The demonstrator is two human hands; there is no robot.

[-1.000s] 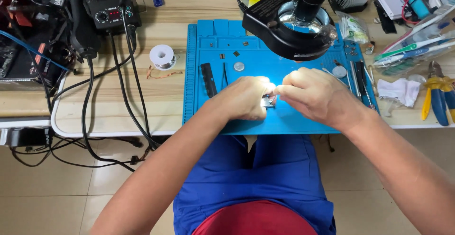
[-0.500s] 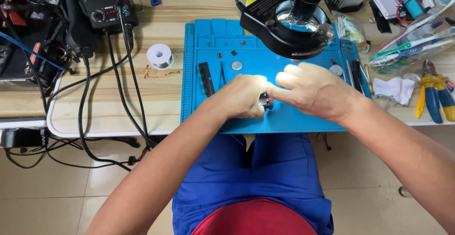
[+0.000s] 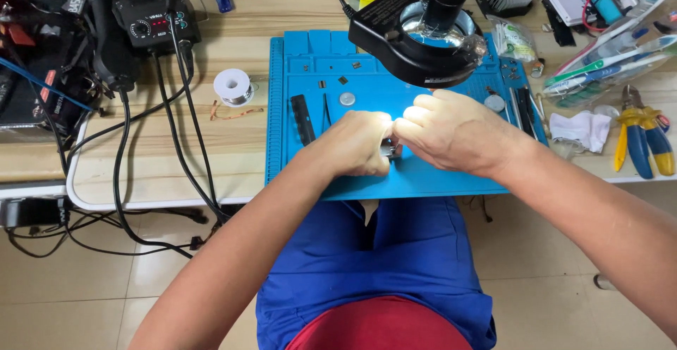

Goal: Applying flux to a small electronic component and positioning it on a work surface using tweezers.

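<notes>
While both hands meet over blue work mat (image 3: pixel 423 173) on desk (image 3: pixel 233 145), left hand (image 3: pixel 356 145) and right hand (image 3: pixel 451 133) pinch small metallic part (image 3: pixel 387 150) between closed fingers, at mat's near middle. Black ring-light magnifier (image 3: pixel 416 39) hangs just beyond. Solder spool (image 3: pixel 233 87) left; yellow-handled pliers (image 3: pixel 638 138) far right.

Electronics repair workshop bench, identified by the blue silicone work mat (image 3: pixel 423 173), ring-lit magnifier (image 3: pixel 423 39), soldering station (image 3: pixel 151 15), solder spool (image 3: pixel 233 87), pliers (image 3: pixel 640 138) and trailing black cables (image 3: pixel 141 173).
</notes>
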